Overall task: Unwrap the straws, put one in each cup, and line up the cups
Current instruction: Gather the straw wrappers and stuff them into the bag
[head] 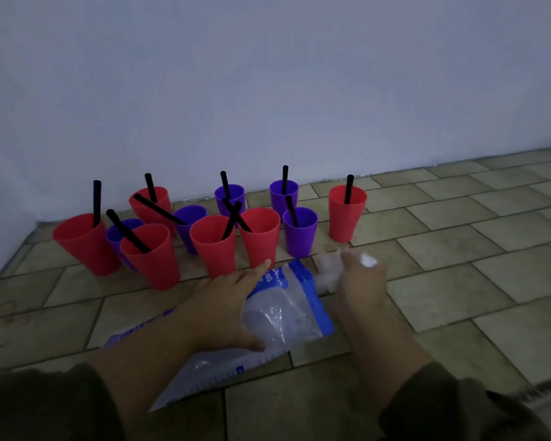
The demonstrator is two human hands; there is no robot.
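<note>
Red and purple cups point(260, 237) sit bunched on the tiled floor point(458, 281) by the wall point(268, 90), not really a line. The black straws point(285, 179) in the back ones stand near upright, a few in front lean hard up-left, and two cross in an X. Closer in, a clear plastic bag point(287, 310) with blue print runs lower-left to upper-right. The left hand point(223, 300) grips its middle, and the right hand point(360, 281) bunches its far end.
</note>
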